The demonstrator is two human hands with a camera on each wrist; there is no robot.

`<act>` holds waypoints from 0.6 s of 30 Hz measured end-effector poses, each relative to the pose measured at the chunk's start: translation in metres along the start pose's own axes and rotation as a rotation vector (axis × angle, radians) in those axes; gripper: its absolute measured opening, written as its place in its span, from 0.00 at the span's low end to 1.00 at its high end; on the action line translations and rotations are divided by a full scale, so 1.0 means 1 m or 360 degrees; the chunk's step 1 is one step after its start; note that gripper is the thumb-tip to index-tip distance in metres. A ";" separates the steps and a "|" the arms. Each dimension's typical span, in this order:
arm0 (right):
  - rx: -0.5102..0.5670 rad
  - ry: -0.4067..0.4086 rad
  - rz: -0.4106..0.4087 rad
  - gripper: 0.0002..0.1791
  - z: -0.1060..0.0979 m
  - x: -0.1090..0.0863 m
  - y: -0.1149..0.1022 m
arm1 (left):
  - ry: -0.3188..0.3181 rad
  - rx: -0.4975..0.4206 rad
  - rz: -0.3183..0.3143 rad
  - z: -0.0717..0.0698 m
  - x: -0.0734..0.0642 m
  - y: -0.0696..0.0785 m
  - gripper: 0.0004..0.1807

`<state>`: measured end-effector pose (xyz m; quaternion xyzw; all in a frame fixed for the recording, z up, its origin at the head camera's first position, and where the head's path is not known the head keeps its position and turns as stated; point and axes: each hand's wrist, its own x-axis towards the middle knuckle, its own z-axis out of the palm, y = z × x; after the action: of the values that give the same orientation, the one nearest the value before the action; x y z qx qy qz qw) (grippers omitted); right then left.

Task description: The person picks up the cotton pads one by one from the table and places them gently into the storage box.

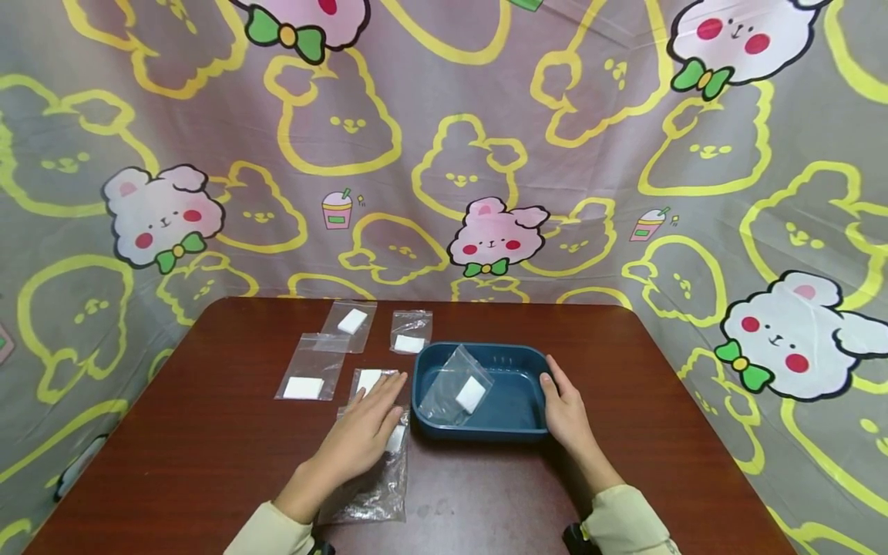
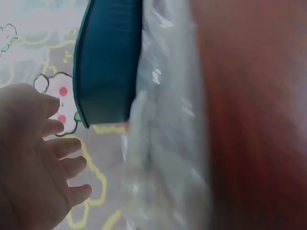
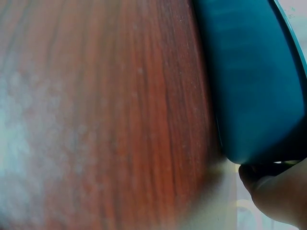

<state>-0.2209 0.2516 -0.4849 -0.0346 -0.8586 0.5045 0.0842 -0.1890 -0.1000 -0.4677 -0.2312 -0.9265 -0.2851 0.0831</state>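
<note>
Two bags (image 1: 381, 489) half-hidden behind straight-fingered left hand (image 1: 362, 434), blue tray (image 1: 516, 397) in the pinch of right hand (image 1: 565, 410)

The tabletop (image 1: 208, 447) is red-brown with wood grain and rounded far corners. Beyond it and along both sides hangs a greyish cloth (image 1: 402, 181), printed with yellow outlines (image 1: 472, 173), red-cheeked animal heads (image 1: 496, 231) and small cups (image 1: 337, 211).
</note>
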 end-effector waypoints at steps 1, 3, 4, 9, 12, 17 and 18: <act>-0.0001 0.0000 0.0002 0.29 0.000 0.000 0.000 | 0.0014 -0.0001 -0.0008 0.000 -0.003 -0.003 0.30; 0.0006 0.0001 0.0007 0.29 0.000 0.000 -0.001 | 0.0036 -0.0004 -0.0034 -0.001 -0.009 -0.009 0.31; 0.0010 0.0000 0.0009 0.29 0.000 0.000 -0.001 | 0.0040 -0.0006 -0.0054 -0.002 -0.012 -0.011 0.32; 0.0010 -0.0007 0.0016 0.29 0.000 0.001 -0.003 | 0.0030 -0.0047 -0.0150 -0.004 -0.024 -0.022 0.33; 0.0008 -0.0012 0.0018 0.29 -0.001 0.001 -0.002 | 0.0003 -0.0068 -0.0197 -0.004 -0.029 -0.026 0.34; 0.0011 -0.0006 0.0026 0.28 0.000 0.001 0.000 | -0.0033 -0.0063 -0.0215 -0.004 -0.032 -0.029 0.37; 0.0012 -0.0006 0.0029 0.28 0.000 0.001 0.000 | -0.0045 -0.0057 -0.0210 -0.004 -0.032 -0.029 0.37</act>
<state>-0.2219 0.2520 -0.4846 -0.0412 -0.8565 0.5086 0.0781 -0.1742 -0.1357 -0.4876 -0.1750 -0.9355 -0.3033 0.0470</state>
